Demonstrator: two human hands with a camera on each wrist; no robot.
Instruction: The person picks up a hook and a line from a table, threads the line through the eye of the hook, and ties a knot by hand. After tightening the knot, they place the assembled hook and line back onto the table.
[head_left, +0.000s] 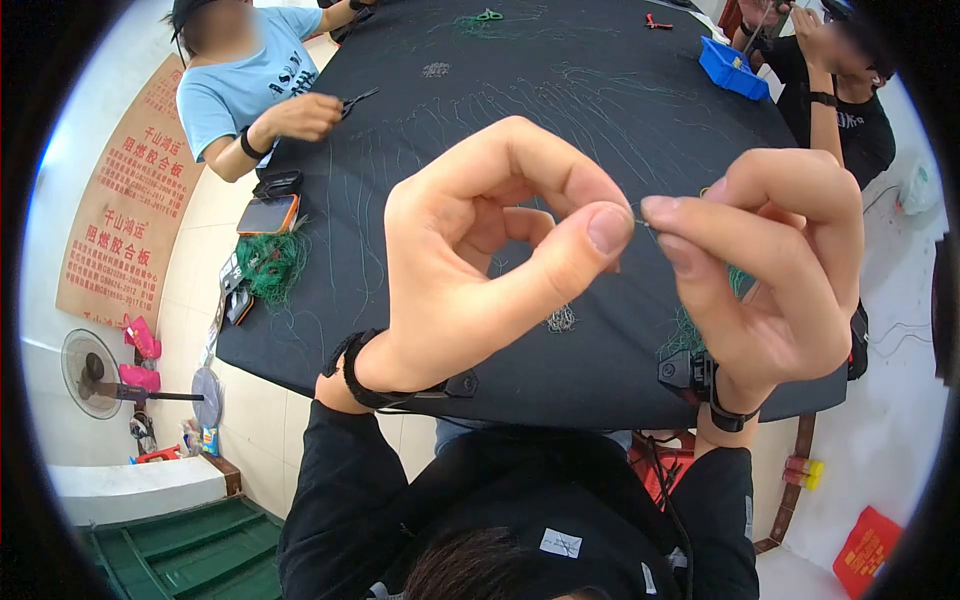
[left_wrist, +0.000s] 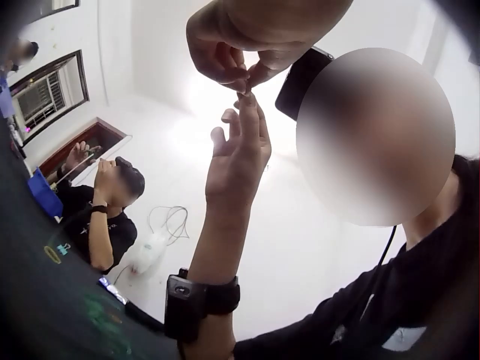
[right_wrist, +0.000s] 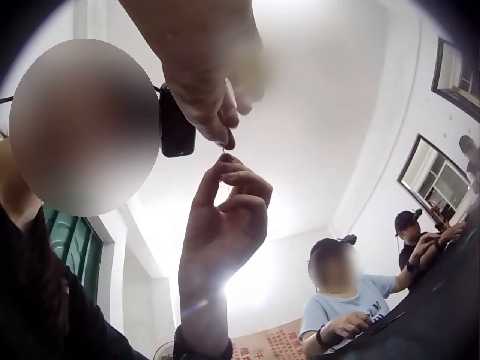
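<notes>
In the head view the left hand pinches a tiny thing between thumb and forefinger, its other fingers curled. The right hand faces it, with thumb and forefinger tips drawn together at a small pale bit between the hands; its exact shape is too small to tell. Both hands are raised above the black table. In the left wrist view the fingertips of the left hand and right hand meet. The right wrist view has a thin pale piece between the right hand and left hand.
Thin green threads lie across the table. A green tangle and a phone are at its left edge. Small metal pieces lie below the hands. A blue tray is at the far right. Two people sit across.
</notes>
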